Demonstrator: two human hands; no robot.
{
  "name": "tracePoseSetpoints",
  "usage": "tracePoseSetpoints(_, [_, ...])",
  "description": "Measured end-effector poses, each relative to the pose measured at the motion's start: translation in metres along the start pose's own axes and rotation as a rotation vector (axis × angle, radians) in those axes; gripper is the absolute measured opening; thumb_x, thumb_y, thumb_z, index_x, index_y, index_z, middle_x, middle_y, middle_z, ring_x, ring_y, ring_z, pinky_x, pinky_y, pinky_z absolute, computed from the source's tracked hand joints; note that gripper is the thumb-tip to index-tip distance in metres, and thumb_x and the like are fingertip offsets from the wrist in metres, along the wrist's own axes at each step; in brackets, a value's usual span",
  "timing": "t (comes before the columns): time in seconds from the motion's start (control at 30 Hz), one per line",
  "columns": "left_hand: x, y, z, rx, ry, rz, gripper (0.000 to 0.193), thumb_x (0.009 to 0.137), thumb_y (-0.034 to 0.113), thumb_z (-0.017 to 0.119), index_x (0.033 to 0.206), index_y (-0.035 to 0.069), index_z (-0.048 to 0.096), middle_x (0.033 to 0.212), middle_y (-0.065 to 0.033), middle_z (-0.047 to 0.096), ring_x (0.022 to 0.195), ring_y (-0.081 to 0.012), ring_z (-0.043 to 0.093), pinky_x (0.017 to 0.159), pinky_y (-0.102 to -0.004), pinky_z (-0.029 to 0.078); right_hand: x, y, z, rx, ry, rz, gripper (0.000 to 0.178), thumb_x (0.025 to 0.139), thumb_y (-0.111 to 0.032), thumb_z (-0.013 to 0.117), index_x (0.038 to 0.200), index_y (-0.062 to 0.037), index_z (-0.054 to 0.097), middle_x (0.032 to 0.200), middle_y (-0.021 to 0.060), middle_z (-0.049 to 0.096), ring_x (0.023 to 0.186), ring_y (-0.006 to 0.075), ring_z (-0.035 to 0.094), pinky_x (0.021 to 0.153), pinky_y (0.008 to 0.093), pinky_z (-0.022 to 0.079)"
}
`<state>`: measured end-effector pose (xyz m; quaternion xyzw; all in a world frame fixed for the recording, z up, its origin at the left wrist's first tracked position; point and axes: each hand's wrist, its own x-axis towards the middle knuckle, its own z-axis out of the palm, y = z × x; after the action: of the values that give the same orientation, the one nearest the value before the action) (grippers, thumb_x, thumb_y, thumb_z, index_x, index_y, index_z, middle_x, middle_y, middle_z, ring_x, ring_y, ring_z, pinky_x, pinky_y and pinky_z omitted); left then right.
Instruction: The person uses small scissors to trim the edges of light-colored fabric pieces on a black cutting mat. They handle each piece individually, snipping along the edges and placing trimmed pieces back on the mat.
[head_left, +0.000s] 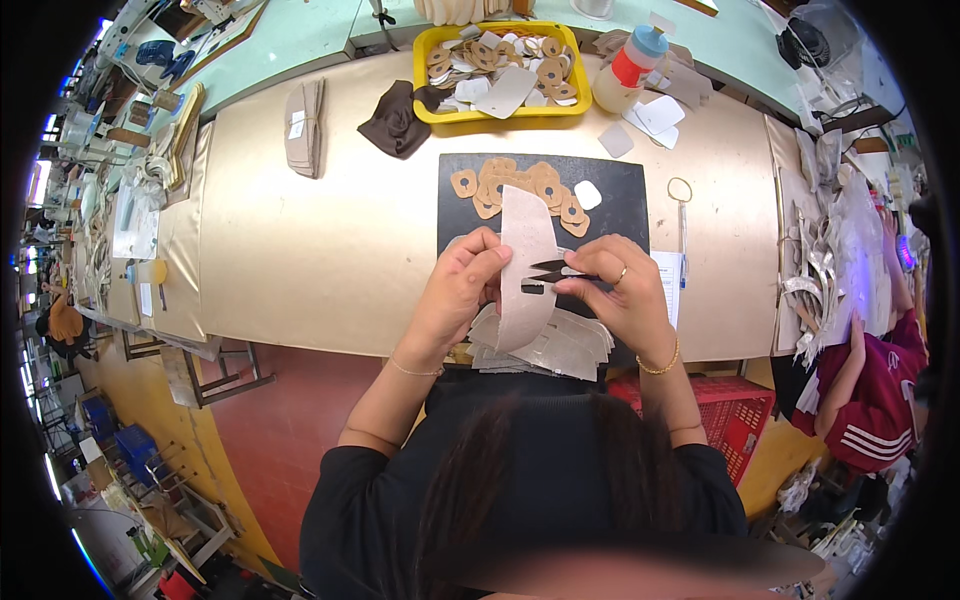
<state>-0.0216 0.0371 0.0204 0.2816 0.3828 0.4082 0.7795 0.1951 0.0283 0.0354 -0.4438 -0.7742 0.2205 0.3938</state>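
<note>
A curved pale beige panel, of leather or cloth, is held up by its left edge in my left hand, thumb on its face. Near its right edge is a small rectangular cut-out. My right hand grips dark thread snips, whose spread blades lie against the panel just above that hole. Below the panel rests a stack of similar pale pieces, partly hidden. Beyond it, tan pieces with dark-looking holes and a white rounded piece lie on a black mat.
A yellow tray of tan and white pieces stands at the back, beside a blue-capped bottle. Dark cloth and bundled beige pieces lie to the left. A red crate is below the table; a person in maroon is at right.
</note>
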Motion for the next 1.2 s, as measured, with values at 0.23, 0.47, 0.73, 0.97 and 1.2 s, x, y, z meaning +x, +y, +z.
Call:
tracePoseSetpoints(0.23, [0.004,-0.002,-0.002,-0.146,-0.03,-0.055,0.012,0.096,0.013,0.055,0.085,0.009,0.051,0.078,-0.0014,0.061,0.067,-0.0072,0.061,0.062,-0.0199,0.052,0.001,0.0,-0.001,-0.043,0.033,-0.095,0.024,0.066,-0.015,0.083,0.081,-0.0056,0.066,0.078,0.0044,0.067,0.065,0.0203,0.058,0.06,0.0319,0.043])
tracePoseSetpoints(0.47, [0.001,0.002,0.008,-0.04,0.062,-0.039,0.009,0.095,0.015,0.058,0.095,0.006,0.057,0.081,-0.0022,0.065,0.065,-0.0063,0.06,0.061,-0.0203,0.051,0.001,0.001,-0.006,-0.037,0.049,-0.088,0.025,0.065,-0.014,0.083,0.08,-0.0055,0.066,0.078,0.0045,0.066,0.064,0.0202,0.057,0.059,0.0319,0.042])
tracePoseSetpoints(0.73, [-0.002,0.002,0.006,0.211,0.058,0.075,0.02,0.094,0.017,0.063,0.106,0.001,0.06,0.077,-0.0026,0.067,0.062,-0.0051,0.059,0.052,-0.0192,0.044,0.004,-0.003,-0.008,-0.058,0.024,-0.091,0.021,0.067,-0.017,0.082,0.078,-0.0077,0.067,0.077,0.0017,0.066,0.064,0.019,0.058,0.059,0.0314,0.041])
tracePoseSetpoints(0.97, [-0.002,0.005,0.007,0.235,0.051,0.051,0.022,0.095,0.017,0.063,0.107,-0.001,0.06,0.077,-0.0035,0.068,0.061,-0.0057,0.059,0.053,-0.0196,0.044,0.003,-0.003,-0.008,-0.114,0.038,-0.149,0.021,0.067,-0.017,0.082,0.08,-0.0083,0.068,0.075,0.0006,0.065,0.062,0.0177,0.055,0.057,0.0321,0.039])
tracePoseSetpoints(1.2, [-0.002,0.004,0.009,0.252,0.036,0.055,0.021,0.095,0.015,0.062,0.108,-0.001,0.06,0.076,-0.0036,0.068,0.061,-0.0053,0.059,0.053,-0.0197,0.045,0.005,-0.003,-0.011,-0.141,0.022,-0.169,0.022,0.067,-0.019,0.082,0.082,-0.0093,0.069,0.075,-0.0001,0.064,0.062,0.0173,0.054,0.056,0.0319,0.037])
